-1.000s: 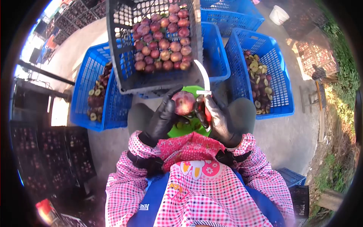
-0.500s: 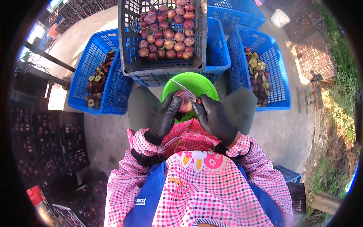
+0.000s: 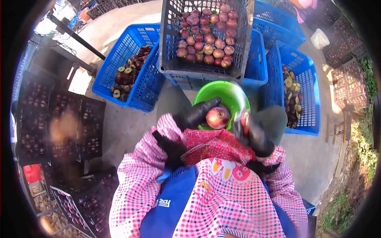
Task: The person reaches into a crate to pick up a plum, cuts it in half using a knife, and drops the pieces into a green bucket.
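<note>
My left hand (image 3: 198, 113), in a black glove, is closed around a red-purple plum (image 3: 218, 118) over the near side of a green basin (image 3: 198, 94). To its right my right hand (image 3: 258, 137), gloved too, is wrapped round the red handle of a knife (image 3: 245, 123). The blade points up over the basin's right side, smeared by motion and apart from the plum. Just beyond the basin, a black crate (image 3: 200, 72) of whole plums rests on a blue crate.
A blue crate (image 3: 149, 93) at left and another blue crate (image 3: 311, 119) at right hold cut fruit with pale flesh. Stacked dark crates (image 3: 63, 127) of fruit stand far left. A white bucket (image 3: 320, 39) and part of another person (image 3: 304, 4) are at upper right.
The knife has come away from the plum as my right hand moved apart from my left. The plum has turned in my left hand. The whole view has shifted and tilted.
</note>
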`<state>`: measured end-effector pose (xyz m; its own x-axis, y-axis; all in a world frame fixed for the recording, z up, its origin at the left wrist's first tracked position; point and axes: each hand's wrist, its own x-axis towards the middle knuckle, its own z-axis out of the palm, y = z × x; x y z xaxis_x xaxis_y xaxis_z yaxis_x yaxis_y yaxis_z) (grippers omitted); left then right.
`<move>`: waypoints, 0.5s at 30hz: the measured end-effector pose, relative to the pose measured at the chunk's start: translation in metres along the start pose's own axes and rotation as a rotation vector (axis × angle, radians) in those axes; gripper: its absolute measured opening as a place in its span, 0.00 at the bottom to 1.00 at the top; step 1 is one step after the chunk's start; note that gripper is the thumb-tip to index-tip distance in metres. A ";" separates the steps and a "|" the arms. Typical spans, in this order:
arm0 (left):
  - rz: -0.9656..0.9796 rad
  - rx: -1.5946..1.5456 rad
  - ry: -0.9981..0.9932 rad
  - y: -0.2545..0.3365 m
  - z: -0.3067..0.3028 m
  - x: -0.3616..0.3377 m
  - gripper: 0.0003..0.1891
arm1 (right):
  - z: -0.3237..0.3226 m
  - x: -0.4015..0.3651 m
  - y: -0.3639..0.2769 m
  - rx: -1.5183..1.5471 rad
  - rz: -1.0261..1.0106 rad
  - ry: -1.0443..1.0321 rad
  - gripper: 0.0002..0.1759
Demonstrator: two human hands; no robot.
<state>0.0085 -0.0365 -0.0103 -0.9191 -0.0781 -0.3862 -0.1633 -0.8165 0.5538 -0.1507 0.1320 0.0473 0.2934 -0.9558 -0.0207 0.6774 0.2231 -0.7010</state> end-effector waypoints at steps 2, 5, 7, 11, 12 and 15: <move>-0.131 0.074 -0.110 0.003 -0.005 0.007 0.29 | 0.005 0.011 -0.008 -0.414 -0.069 0.694 0.14; -0.235 0.071 -0.195 0.011 -0.004 0.015 0.29 | -0.021 0.028 0.023 -0.925 -0.172 0.699 0.17; -0.124 0.015 0.003 0.026 0.033 0.004 0.33 | -0.022 0.029 0.024 -0.860 0.000 0.667 0.18; 0.245 0.140 0.021 -0.017 0.026 0.006 0.33 | -0.026 0.029 0.043 -0.695 -0.343 0.934 0.19; 0.335 0.194 0.113 -0.024 0.025 0.006 0.30 | -0.028 0.029 0.047 -0.908 -0.346 0.922 0.18; 0.333 0.193 0.169 -0.025 0.002 0.000 0.29 | -0.023 0.013 0.031 -1.095 -0.220 0.910 0.16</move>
<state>0.0117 -0.0150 -0.0224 -0.8641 -0.4252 -0.2693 0.0535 -0.6096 0.7909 -0.1409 0.1218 0.0089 -0.5542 -0.8323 0.0113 -0.3197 0.2003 -0.9261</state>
